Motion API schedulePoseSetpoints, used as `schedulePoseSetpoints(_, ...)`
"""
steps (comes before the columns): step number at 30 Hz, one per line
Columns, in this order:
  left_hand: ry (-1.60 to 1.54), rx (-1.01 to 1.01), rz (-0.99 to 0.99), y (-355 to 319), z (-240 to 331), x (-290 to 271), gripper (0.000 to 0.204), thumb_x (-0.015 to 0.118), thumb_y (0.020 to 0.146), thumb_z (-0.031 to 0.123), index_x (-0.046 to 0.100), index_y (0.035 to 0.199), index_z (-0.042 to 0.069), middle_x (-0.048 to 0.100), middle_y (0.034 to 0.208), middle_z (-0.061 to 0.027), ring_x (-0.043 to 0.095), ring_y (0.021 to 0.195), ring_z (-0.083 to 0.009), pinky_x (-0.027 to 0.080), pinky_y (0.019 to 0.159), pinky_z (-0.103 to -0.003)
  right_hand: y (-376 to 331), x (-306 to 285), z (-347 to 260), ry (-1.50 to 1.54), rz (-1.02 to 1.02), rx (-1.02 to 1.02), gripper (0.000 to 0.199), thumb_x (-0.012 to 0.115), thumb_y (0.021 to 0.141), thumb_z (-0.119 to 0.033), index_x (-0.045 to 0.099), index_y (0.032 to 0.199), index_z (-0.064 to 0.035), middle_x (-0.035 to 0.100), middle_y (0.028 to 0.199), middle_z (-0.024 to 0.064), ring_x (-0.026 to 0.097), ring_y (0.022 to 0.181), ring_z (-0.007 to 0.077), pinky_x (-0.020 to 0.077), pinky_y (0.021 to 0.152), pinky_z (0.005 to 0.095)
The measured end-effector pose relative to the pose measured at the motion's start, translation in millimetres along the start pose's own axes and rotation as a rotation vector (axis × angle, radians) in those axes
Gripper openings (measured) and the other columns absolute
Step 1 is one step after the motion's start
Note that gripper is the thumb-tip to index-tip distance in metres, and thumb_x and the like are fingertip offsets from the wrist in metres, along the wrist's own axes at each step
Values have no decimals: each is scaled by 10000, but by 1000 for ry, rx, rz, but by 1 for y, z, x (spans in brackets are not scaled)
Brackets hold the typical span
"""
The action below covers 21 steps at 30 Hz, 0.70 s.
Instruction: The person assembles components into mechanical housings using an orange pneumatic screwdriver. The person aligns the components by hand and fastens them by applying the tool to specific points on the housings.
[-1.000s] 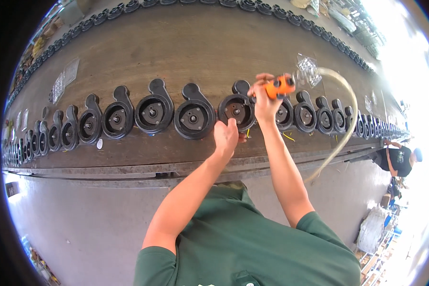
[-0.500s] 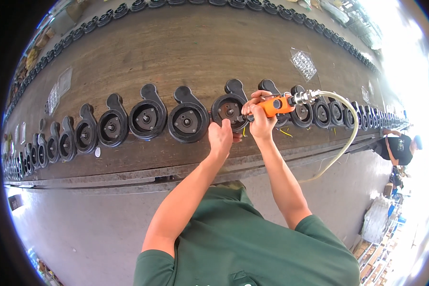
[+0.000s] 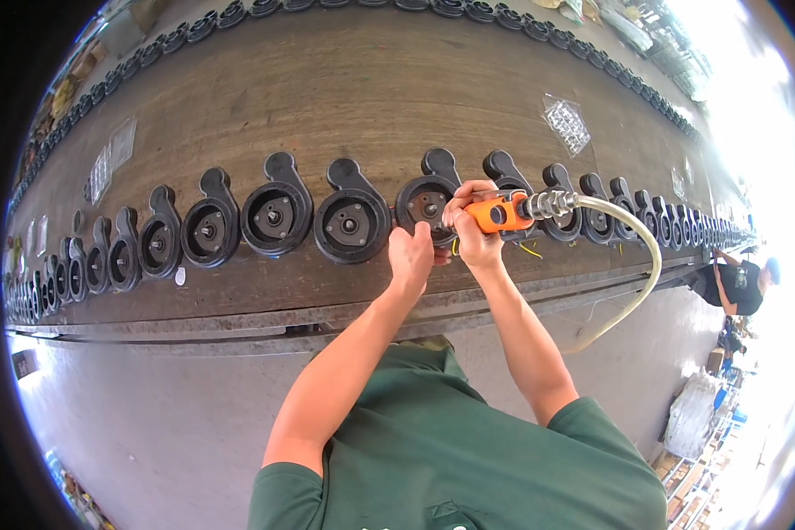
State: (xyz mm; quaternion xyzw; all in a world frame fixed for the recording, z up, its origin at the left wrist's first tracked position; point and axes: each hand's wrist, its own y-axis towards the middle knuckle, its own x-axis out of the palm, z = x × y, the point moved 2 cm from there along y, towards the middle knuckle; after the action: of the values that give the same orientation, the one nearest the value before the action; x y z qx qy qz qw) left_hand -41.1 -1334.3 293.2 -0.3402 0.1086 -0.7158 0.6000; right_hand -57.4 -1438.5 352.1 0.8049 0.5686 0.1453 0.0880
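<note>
My left hand (image 3: 411,256) is closed on the near edge of a black round housing (image 3: 406,196), its thumb on the rim and its fingers curled low against the side. The housing has a stubby arm with a rounded end pointing away from me and a metal shaft in its middle. In my right hand (image 3: 475,238) is an orange air screwdriver (image 3: 496,215), held over the right side of this housing. Its tip is hidden behind my fingers. From the tool's metal coupling (image 3: 552,205) a pale hose (image 3: 652,256) curves down to the right.
More black housings (image 3: 351,221) stand in a long row along the brown table (image 3: 327,97), with another row (image 3: 477,11) on its far side. Clear plastic trays (image 3: 565,124) lie on the table. A person in dark clothes (image 3: 740,281) stands far right by the metal table edge (image 3: 212,329).
The screwdriver has swung so that its coupling end sits lower and nearer to me, and its front end no longer shows. My left hand stays on the same housing.
</note>
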Motion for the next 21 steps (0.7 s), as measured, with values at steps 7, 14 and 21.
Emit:
schedulePoseSetpoints(7, -34, 32, 73, -2, -4, 0, 324, 508, 974, 163, 599, 862, -128, 672, 735, -177, 659, 498, -240, 559, 430, -349, -1, -3, 17, -74, -49, -26, 187, 570, 854, 46, 514, 1023, -14, 570, 800, 54, 570, 707, 121, 499, 667, 283)
schedulePoseSetpoints(14, -14, -2, 21, 4, -8, 0, 323, 508, 970, 152, 592, 845, -134, 669, 735, -180, 662, 499, -245, 562, 431, -350, 1, 0, 11, 8, -20, 9, 228, 533, 851, 43, 485, 1067, -12, 552, 786, 55, 572, 700, 142, 510, 670, 304)
schedulePoseSetpoints(21, 4, -5, 35, 12, -11, -1, 304, 520, 960, 135, 586, 916, -158, 676, 757, -212, 697, 543, -289, 605, 469, -376, 20, 20, -19, 103, -14, -56, 247, 522, 867, -3, 480, 1108, 32, 555, 760, 62, 564, 681, 150, 508, 666, 316)
